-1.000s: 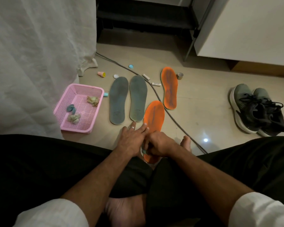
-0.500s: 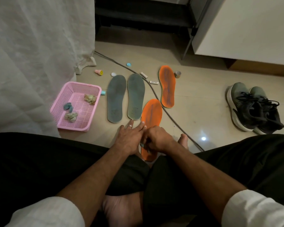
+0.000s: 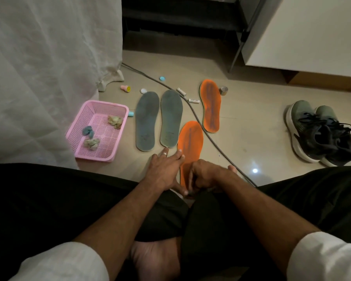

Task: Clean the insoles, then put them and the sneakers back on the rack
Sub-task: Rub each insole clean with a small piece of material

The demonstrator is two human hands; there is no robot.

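While I am sitting on the floor, my left hand (image 3: pixel 164 169) is pressing flat-fingered on the near orange insole (image 3: pixel 190 147); its long axis is running toward 12 o'clock. My right hand (image 3: pixel 206 176), the nearer one, is curling over its heel, contents indiscernible.

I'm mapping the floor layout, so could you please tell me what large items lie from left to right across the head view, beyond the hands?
Pink plastic mesh basket → left grey-blue foam insole → right grey-blue foam insole → far orange foam insole → pair of dark grey laced sneakers.
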